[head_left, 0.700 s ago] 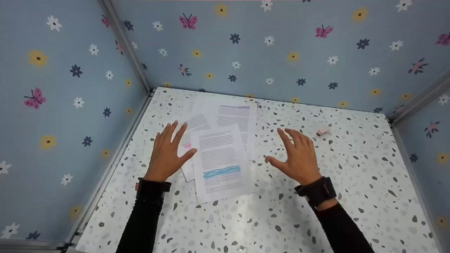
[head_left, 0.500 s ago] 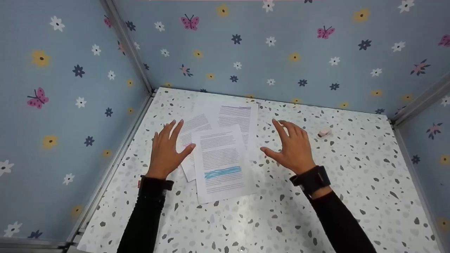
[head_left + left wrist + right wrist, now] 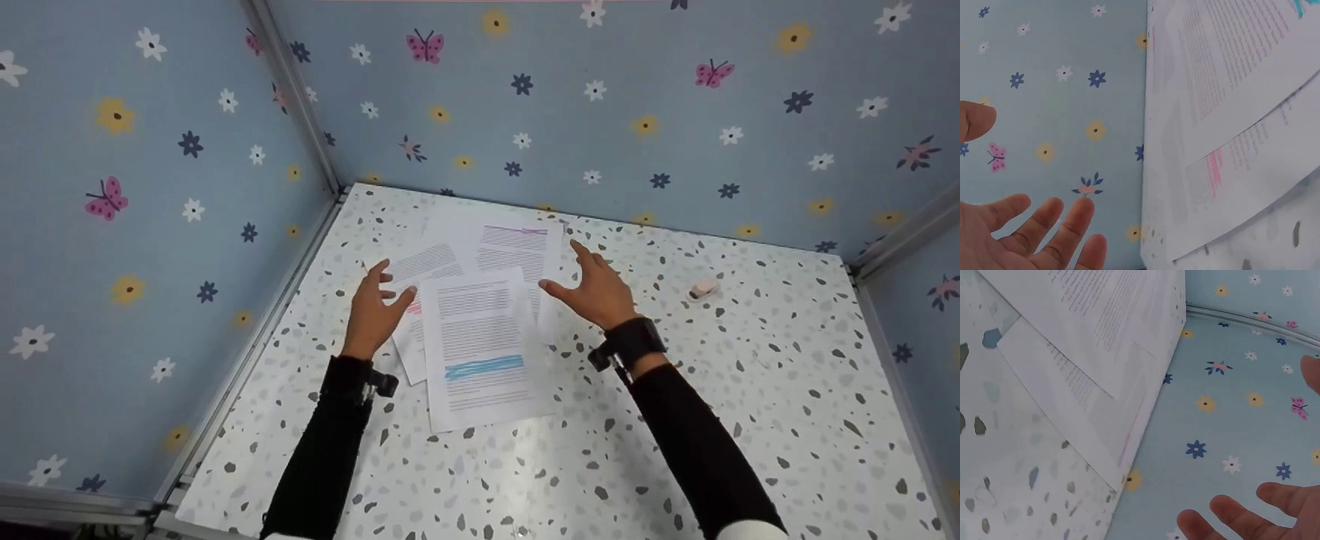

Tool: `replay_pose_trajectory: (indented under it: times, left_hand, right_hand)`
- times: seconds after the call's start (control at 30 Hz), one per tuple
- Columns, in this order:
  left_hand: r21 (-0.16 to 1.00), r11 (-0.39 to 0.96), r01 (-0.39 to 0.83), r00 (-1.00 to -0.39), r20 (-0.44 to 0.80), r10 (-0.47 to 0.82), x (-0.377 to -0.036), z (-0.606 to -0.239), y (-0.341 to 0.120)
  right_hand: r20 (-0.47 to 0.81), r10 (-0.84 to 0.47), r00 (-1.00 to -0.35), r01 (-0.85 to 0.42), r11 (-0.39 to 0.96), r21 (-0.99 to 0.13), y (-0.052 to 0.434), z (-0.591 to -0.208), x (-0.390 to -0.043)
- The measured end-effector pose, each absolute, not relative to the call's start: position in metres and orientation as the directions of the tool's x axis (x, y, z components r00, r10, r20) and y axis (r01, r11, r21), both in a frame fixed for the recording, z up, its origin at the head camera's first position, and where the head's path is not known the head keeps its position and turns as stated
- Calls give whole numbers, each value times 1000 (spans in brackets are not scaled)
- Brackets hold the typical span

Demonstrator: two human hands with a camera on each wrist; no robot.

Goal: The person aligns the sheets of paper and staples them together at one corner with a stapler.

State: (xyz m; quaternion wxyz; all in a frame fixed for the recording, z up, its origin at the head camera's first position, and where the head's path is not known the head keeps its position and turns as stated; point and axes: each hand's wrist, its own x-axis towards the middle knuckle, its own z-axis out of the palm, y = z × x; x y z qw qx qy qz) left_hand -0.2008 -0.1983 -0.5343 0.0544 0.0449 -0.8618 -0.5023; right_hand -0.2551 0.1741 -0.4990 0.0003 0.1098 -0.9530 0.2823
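Note:
Printed paper sheets overlap on the speckled table. The front sheet (image 3: 480, 330) bears a blue highlighter stripe. Behind it on the left lies a sheet with a pink mark (image 3: 420, 262), and at the back right one with a purple line (image 3: 517, 247). My left hand (image 3: 375, 311) hovers over the left edge of the papers, fingers spread and holding nothing. On the other side, my right hand (image 3: 598, 292) is held above the table beside the back-right sheet, thumb and fingers apart, also with nothing in it. Both wrist views show loosely bent fingers (image 3: 1069, 230) in the air.
A small pale pink object with a dark spot (image 3: 703, 289) lies on the table (image 3: 780, 390) to the right. Blue flower-patterned walls (image 3: 600, 105) stand behind and at both sides, with metal rails along the left edge.
The right hand has moved left and farther back, closer to the papers. My left hand has turned slightly, its fingers bunched more. The head view has shifted a little; the papers lie the same.

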Motion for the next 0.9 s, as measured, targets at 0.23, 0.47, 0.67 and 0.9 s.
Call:
replay_pose_trajectory:
  times: [0.23, 0.47, 0.67, 0.9]
  left_hand:
    - [884, 430, -183, -977, -113, -182, -211, -558, -191]
    - [870, 420, -258, -966, -220, -137, -219, -567, -187]
    - [836, 374, -402, -914, -390, -112, -225, -576, -184]
    - [795, 384, -470, -882, -437, -174, -232, -583, -179]
  right_hand:
    - [-137, -143, -980, -13, 736, -677, 165, -527, -272]
    - [-301, -89, -950, 186, 611, -770, 164, -546, -283]
    - [-378, -82, -922, 265, 579, -771, 159, -556, -285]
    - [-421, -82, -904, 315, 539, -781, 144, -563, -285]
